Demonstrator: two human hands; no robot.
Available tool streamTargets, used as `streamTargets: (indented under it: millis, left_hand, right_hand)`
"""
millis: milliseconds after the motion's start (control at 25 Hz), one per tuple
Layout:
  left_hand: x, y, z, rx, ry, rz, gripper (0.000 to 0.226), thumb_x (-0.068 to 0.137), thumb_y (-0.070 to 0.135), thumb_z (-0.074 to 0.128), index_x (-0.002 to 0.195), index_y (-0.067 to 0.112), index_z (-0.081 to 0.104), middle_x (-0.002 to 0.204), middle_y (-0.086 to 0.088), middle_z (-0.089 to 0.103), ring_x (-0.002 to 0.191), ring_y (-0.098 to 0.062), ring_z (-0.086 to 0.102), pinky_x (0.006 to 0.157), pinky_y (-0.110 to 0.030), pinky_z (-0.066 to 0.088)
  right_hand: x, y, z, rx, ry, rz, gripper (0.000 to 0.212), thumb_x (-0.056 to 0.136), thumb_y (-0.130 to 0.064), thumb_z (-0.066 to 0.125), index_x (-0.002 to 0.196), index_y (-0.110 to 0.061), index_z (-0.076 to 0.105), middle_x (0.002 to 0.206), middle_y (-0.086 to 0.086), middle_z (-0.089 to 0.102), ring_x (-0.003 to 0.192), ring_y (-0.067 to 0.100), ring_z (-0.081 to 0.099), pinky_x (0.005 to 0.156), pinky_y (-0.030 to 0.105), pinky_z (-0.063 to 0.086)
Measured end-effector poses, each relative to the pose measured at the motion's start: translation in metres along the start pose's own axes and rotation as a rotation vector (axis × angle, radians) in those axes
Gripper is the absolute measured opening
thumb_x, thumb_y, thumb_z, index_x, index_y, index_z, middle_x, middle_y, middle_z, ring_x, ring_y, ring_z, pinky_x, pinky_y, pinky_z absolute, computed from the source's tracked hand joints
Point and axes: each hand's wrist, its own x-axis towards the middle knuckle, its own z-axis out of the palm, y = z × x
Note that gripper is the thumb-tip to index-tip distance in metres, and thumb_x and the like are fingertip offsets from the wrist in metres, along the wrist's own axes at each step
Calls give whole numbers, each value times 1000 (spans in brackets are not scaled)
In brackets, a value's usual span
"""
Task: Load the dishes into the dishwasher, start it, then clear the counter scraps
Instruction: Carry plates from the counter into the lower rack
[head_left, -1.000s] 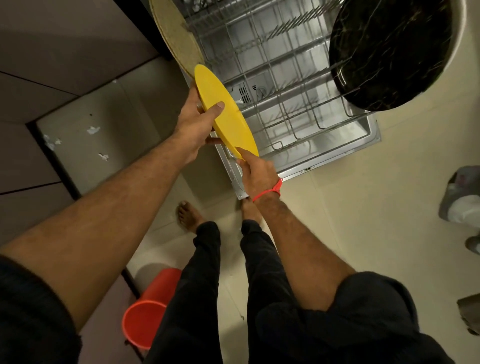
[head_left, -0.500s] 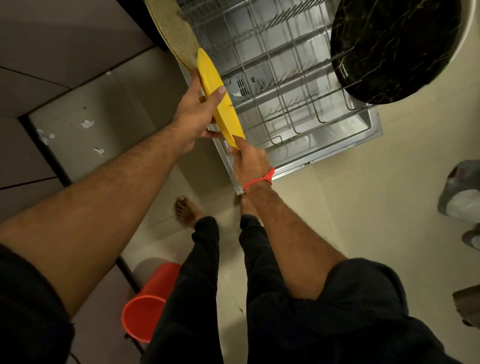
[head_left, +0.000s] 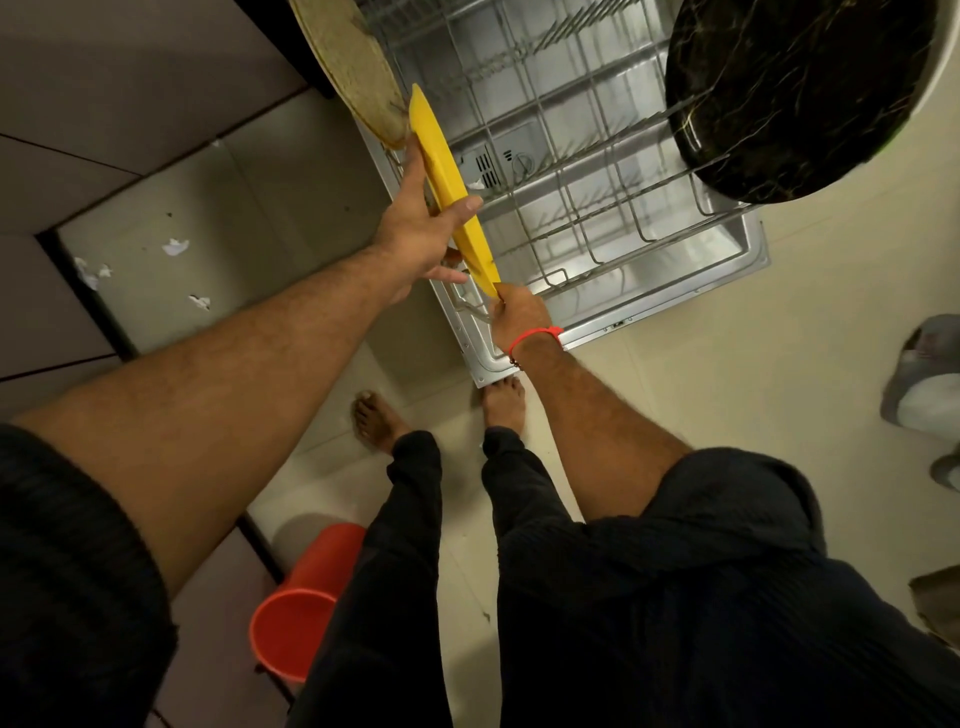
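Observation:
A yellow plate (head_left: 448, 176) stands on edge at the left side of the pulled-out wire dishwasher rack (head_left: 582, 171). My left hand (head_left: 421, 234) grips its middle, thumb over the front face. My right hand (head_left: 519, 312) pinches the plate's lower tip and wears a red wrist thread. Just behind the yellow plate, a beige speckled plate (head_left: 353, 62) stands upright at the rack's left edge. A large black marbled plate (head_left: 800, 88) stands at the rack's right side. Torn white paper scraps (head_left: 174, 248) lie on the counter to the left.
The open dishwasher door (head_left: 675, 306) juts out over the floor in front of my bare feet (head_left: 376, 421). An orange bucket (head_left: 296, 623) stands on the floor by my left leg. Grey objects (head_left: 924, 374) sit at the right edge.
Both hands have carried the yellow plate up and further into the rack's left side. It has turned more edge-on and now sits close against the beige plate.

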Motion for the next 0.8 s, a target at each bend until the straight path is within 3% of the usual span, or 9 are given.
streamTargets:
  millis: [160,280,440,560,640,800]
  left_hand:
    - [7,2,2,-50,-4,1,100,91,26,76,158,48,5,147,-4,48,103,-30,71,63,-50,63]
    - [6,0,2,-92,-27,-34,94,90,30,76,158,38,13,138,-6,57,101,-36,72,65,-52,63]
    - [-2,-7,-2,-96,59,-41,83,93,47,69,157,35,19,140,4,50,117,-24,61,67,-54,63]
    - [-9,-11,-8,-68,162,-40,75,99,53,55,160,34,14,157,-2,38,127,-24,53,71,-49,64]
    - [-15,-16,-10,-13,189,-12,66,103,50,48,160,33,18,153,-1,43,121,-19,51,79,-51,62]
    - [-35,-27,-23,141,299,206,61,104,42,48,158,25,26,152,-4,46,132,-20,51,104,-49,51]
  right_hand:
    - [-13,9,2,92,-16,34,59,94,4,45,149,-18,42,134,16,57,119,34,57,98,32,45]
    - [-19,9,2,172,44,-19,69,90,9,46,152,-18,34,146,12,49,128,31,51,105,30,40]
    - [-20,1,-2,245,153,-144,81,80,16,48,153,-13,30,154,8,39,141,26,36,107,20,28]
    - [-19,-10,-7,248,212,-221,83,76,21,49,151,-12,34,152,9,42,140,24,37,104,13,23]
    - [-23,-18,-12,252,269,-258,83,73,24,47,148,-10,40,147,11,47,136,26,42,104,14,25]
    - [-36,-35,-23,213,425,-365,73,69,11,40,137,-15,53,122,9,57,112,27,52,97,36,47]
